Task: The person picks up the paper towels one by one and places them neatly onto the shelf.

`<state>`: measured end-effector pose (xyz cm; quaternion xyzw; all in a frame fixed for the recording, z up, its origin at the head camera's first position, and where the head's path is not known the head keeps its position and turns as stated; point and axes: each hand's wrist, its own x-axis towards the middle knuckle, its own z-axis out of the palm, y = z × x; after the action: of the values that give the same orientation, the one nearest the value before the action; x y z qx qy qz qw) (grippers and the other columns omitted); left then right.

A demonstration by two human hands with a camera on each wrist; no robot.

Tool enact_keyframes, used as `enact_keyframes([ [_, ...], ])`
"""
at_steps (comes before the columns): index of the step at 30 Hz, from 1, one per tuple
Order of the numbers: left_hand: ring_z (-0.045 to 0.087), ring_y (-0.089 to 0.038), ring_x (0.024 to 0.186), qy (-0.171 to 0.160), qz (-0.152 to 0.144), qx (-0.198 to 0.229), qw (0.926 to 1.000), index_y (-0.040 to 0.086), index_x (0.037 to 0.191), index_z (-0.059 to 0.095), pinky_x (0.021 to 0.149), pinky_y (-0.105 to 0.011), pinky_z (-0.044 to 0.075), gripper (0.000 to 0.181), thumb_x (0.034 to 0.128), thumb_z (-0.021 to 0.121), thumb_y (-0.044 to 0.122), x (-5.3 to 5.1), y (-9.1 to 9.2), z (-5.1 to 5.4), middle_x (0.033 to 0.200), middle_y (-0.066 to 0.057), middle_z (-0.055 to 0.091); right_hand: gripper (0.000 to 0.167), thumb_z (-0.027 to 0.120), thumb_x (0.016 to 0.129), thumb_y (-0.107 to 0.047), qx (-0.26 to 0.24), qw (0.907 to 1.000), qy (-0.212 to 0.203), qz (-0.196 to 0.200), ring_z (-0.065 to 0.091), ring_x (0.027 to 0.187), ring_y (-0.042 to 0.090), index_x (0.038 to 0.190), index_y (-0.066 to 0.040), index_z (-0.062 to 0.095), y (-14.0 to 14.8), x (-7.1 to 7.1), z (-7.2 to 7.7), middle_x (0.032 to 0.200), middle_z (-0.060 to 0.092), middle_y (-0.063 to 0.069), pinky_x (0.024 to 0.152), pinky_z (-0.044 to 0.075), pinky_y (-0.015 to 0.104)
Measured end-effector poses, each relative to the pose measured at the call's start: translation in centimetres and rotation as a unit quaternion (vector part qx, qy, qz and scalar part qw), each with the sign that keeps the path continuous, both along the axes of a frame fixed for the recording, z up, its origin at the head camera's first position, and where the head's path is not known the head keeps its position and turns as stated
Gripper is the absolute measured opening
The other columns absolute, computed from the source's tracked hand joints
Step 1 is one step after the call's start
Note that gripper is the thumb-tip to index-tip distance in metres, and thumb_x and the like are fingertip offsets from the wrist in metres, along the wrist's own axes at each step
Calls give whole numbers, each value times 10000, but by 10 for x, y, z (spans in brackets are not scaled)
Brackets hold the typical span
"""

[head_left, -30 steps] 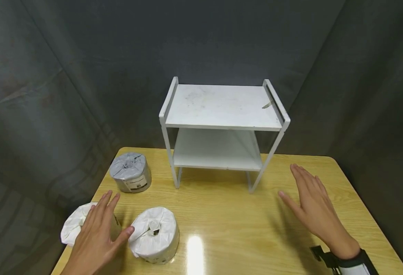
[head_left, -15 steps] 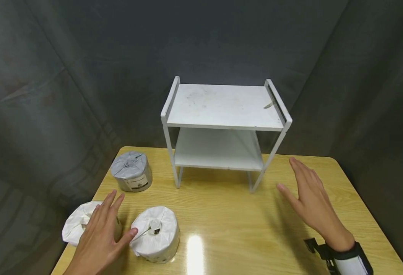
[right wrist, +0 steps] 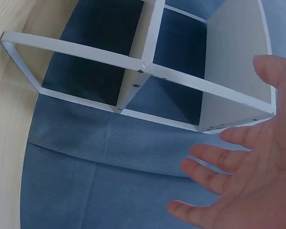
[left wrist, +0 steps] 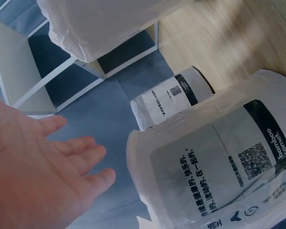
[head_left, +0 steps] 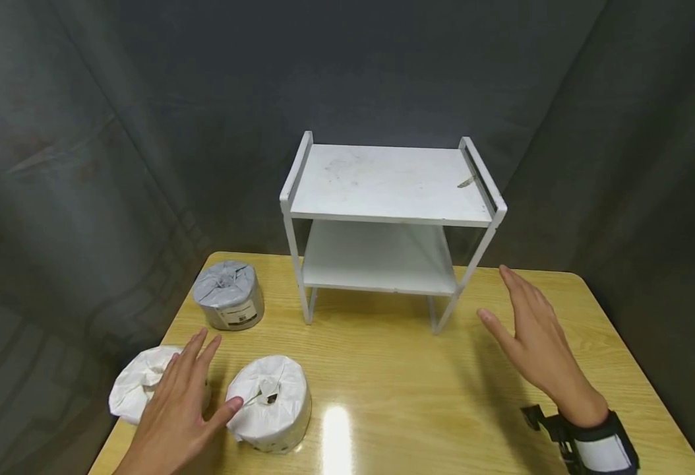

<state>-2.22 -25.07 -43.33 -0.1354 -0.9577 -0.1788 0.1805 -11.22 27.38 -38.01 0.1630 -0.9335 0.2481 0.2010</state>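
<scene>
Two white paper rolls [head_left: 279, 412] stand near left on the tabletop [head_left: 389, 369], probably steady on flat ends; the left hand [head_left: 175, 409] near them and right hand [head_left: 539, 346] near the shelf [head_left: 392, 181] extend loose fingers, gripping nothing.

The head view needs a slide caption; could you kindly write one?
Left hand near three wrapped rolls, right hand to the right of a white shelf, both empty above a table.

Worktop [head_left: 395, 376]: yellow, wood-grained. Shelf [head_left: 377, 185], far edge: white, top smudged grey. Rear roll [head_left: 223, 284], far left corner: grey, pale label [head_left: 239, 316]. Outer roll [head_left: 134, 389], left edge, and inner roll [head_left: 279, 419]: white. Curtain [head_left: 383, 66]: dark grey (head view).
</scene>
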Motion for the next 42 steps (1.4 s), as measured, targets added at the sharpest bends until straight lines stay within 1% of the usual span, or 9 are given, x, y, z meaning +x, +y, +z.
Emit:
enact_keyframes([
  [5, 377, -458, 1454, 1, -40, 4, 10000, 101, 1653, 323, 1285, -220, -29, 1006, 877, 816, 510, 0, 2, 0, 1660, -231, 324, 809, 681, 1045, -322, -78, 10000, 19, 7, 363, 1437, 576, 1666, -18, 261, -2, -2, 3, 1602, 391, 340, 1220, 203, 711],
  [10, 399, -469, 1434, 15, -90, -2, 10000, 96, 1649, 329, 1280, -208, -23, 1007, 877, 808, 529, 0, 5, 1, 1657, -225, 333, 794, 661, 1056, -318, -222, 9997, -91, -54, 346, 1450, 579, 1670, -24, 251, -3, -4, 5, 1603, 383, 347, 1204, 205, 738],
  [16, 407, -467, 1427, 28, -161, -43, 9999, 103, 1654, 323, 1273, -191, -28, 1017, 875, 808, 543, 0, 6, 2, 1664, -212, 331, 779, 648, 1064, -319, -353, 9993, -104, -67, 334, 1470, 573, 1668, -21, 257, -5, -7, 8, 1633, 357, 324, 1193, 220, 750],
  [25, 386, -412, 1460, 46, -234, -171, 9996, 121, 1664, 310, 1267, -178, -33, 1043, 866, 812, 566, 1, 8, 2, 1657, -215, 342, 761, 639, 1071, -283, -603, 9981, -98, 56, 311, 1493, 565, 1672, -26, 248, -6, -11, 10, 1659, 330, 302, 1188, 217, 760],
  [31, 374, -399, 1469, 120, -346, -115, 9993, 106, 1660, 318, 1267, -180, -21, 1044, 863, 815, 562, 2, 10, 1, 1647, -222, 358, 744, 622, 1079, -263, -830, 9964, -159, 111, 311, 1500, 558, 1681, -51, 240, -7, -15, 13, 1651, 344, 303, 1179, 216, 773],
  [36, 351, -367, 1495, 163, -423, -74, 9989, 91, 1653, 334, 1272, -187, -12, 1034, 864, 811, 560, 2, 12, 1, 1644, -222, 366, 738, 612, 1084, -260, -994, 9947, -232, 107, 309, 1501, 561, 1688, -72, 231, -8, -18, 16, 1641, 355, 309, 1176, 202, 783],
  [42, 345, -355, 1509, 215, -528, -113, 9983, 91, 1652, 337, 1279, -200, -3, 1038, 864, 806, 576, 2, 14, -1, 1638, -228, 380, 731, 612, 1085, -264, -1069, 9940, -237, 69, 315, 1498, 562, 1687, -82, 241, -12, -20, 19, 1644, 352, 305, 1169, 209, 788],
])
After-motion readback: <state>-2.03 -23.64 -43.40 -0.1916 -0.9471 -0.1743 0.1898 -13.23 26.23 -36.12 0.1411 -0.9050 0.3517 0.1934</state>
